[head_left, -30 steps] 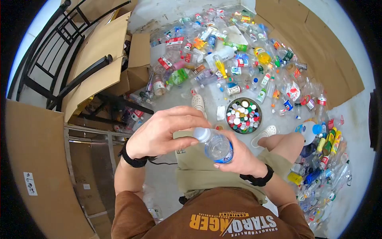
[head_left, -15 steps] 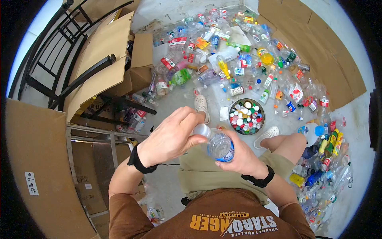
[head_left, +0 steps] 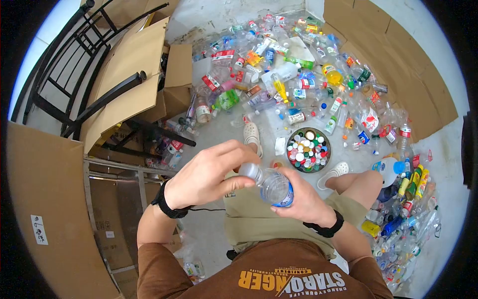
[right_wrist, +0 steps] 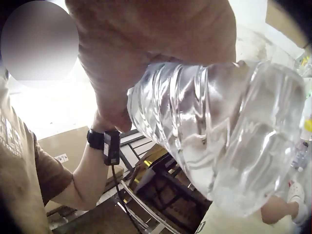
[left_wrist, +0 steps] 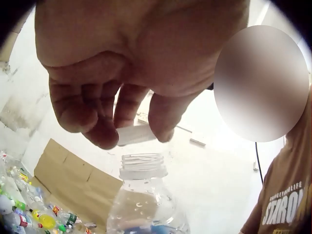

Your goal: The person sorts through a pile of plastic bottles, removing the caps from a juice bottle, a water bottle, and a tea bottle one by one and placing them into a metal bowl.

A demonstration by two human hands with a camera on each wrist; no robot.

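A clear bottle (head_left: 275,187) with a blue label is gripped by my right hand (head_left: 304,199), over the lap. My left hand (head_left: 209,172) pinches a white cap (head_left: 249,171) between thumb and fingers at the bottle's mouth. In the left wrist view the cap (left_wrist: 135,135) is off the threaded neck (left_wrist: 142,163), with a small gap between them, and the left hand (left_wrist: 131,63) is above. The right wrist view shows the ribbed bottle (right_wrist: 209,126) lying in the right hand (right_wrist: 156,39), its neck hidden.
A round container (head_left: 290,163) of mixed caps stands on the floor between the feet. Many bottles (head_left: 279,89) lie heaped beyond it, and more (head_left: 398,219) at the right. Cardboard (head_left: 45,209) and a black metal frame (head_left: 64,114) are on the left.
The cap has tilted and shifted slightly left with my left hand, and more of the bottle's neck shows. The bottle has tilted a little in my right hand.
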